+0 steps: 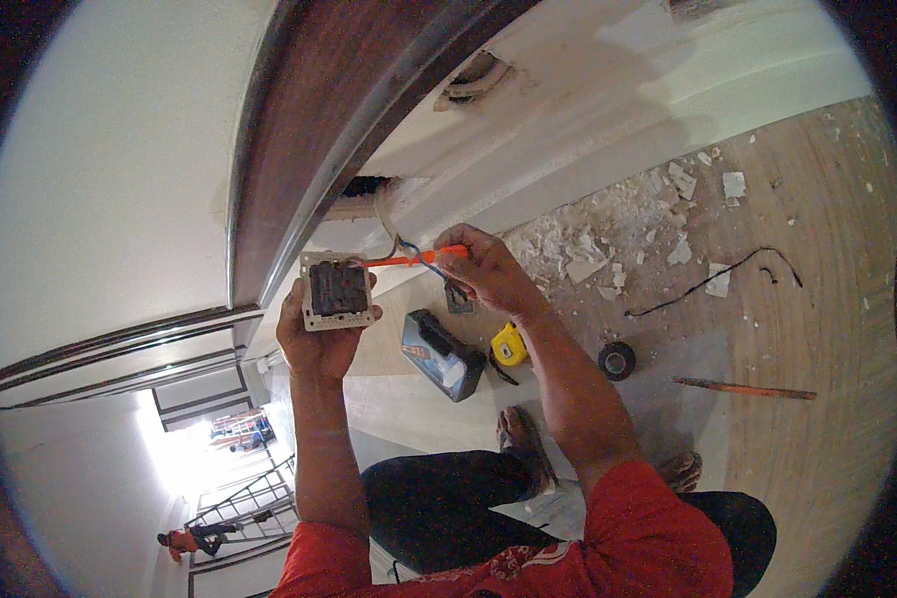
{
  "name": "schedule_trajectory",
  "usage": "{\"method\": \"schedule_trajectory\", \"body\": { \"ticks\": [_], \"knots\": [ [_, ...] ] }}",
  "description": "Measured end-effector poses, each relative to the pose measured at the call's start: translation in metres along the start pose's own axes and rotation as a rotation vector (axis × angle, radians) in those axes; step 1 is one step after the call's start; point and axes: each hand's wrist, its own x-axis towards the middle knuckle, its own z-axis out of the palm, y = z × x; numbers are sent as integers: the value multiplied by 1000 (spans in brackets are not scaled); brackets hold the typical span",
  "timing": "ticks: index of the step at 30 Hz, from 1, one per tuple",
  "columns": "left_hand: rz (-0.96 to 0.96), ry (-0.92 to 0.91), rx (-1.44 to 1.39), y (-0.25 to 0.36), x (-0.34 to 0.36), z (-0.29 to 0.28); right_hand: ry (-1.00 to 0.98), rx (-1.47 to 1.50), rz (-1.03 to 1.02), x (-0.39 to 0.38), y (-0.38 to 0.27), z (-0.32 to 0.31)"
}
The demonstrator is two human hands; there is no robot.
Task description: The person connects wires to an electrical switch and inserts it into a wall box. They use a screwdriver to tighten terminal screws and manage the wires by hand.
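Observation:
My left hand holds a square switch or socket module, its dark back facing me in a pale mounting frame. My right hand grips an orange screwdriver, whose tip reaches the module's upper right part; whether it sits in a screw is too small to tell. Blue and grey wires run from a rough wall hole down by the screwdriver and my right fingers.
On the floor lie a dark tool case, a yellow tape measure, black tape, an orange-brown stick, black cord and plaster rubble. A second wall hole shows higher up. A distant person is by scaffolding.

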Motion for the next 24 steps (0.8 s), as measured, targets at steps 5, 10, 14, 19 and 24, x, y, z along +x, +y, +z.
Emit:
{"method": "schedule_trajectory", "body": {
  "ticks": [5, 10, 14, 19, 24],
  "knots": [
    [-1, 29, -9, 0, 0, 1, -3, -102, -8, -2, 0, 0],
    [8, 51, 19, 1, 0, 4, -15, 24, 5, -3, 13, 0],
    [3, 68, 55, 4, 0, 6, -73, 61, 58, -3, 21, -6],
    [-3, 51, 69, 2, 1, 7, -45, 242, -1, -4, 24, -1],
    [1, 74, 65, 2, 1, 6, 3, -46, -57, -2, 16, 2]
  ]
}}
